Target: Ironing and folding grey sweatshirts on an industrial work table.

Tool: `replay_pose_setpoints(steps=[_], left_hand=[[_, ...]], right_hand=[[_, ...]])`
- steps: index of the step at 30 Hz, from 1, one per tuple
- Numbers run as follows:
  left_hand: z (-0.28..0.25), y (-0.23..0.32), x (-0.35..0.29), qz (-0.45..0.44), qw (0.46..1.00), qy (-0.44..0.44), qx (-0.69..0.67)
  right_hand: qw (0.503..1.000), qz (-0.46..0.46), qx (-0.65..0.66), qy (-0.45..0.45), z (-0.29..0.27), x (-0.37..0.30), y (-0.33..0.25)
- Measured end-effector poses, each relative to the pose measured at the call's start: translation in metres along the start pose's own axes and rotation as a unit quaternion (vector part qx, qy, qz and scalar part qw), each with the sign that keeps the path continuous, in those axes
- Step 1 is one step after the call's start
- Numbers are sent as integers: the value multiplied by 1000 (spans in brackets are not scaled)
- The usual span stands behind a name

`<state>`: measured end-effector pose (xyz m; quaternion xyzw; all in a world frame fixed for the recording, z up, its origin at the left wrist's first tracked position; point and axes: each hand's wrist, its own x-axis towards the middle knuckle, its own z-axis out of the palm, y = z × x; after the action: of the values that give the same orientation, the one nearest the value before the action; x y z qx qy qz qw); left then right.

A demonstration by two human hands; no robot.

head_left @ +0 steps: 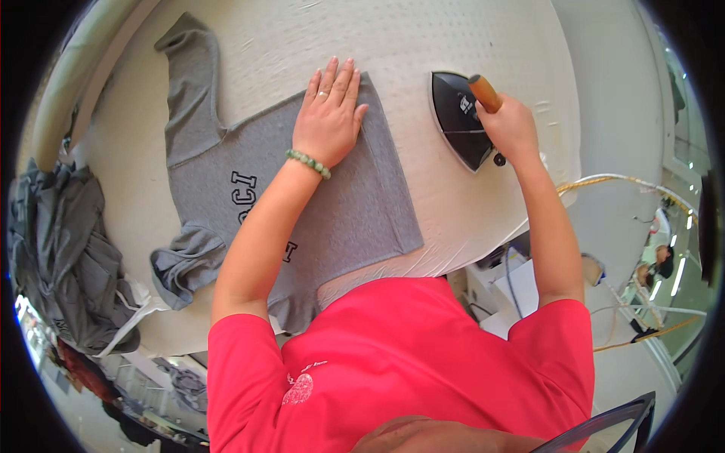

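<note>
A grey sweatshirt [340,204] with dark outlined lettering lies spread on a pale padded ironing table [476,219], its hem to the right. One sleeve stretches toward the far left, while the other is bunched near my side. My left hand [328,117] rests flat on the cloth near the far hem corner, fingers stretched out. To the right of the garment, my right hand [510,128] is closed round the wooden handle of an iron [457,113]. The iron's black, pointed body is over the bare padding, apart from the sweatshirt; whether it touches the padding I cannot tell.
A heap of grey garments [68,257] hangs at the table's left edge beside a white strap [136,313]. A pale padded roll or arm [75,83] curves along the far left. Right of the table, a yellow-and-white hose [604,179] arcs past my forearm.
</note>
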<state>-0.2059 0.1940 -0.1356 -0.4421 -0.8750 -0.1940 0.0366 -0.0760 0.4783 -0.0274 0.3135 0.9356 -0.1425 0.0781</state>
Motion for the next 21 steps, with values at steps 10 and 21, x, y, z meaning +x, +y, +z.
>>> replay_pose_setpoints(steps=[10,21], left_hand=[[-70,-18,81,-298,892,-301,-159],[-55,-46,93,-207,874,-370,-238]], right_hand=[[999,-17,-19,-27,-8,-1,6],[997,-37,-7,-60,-14,-5,8]])
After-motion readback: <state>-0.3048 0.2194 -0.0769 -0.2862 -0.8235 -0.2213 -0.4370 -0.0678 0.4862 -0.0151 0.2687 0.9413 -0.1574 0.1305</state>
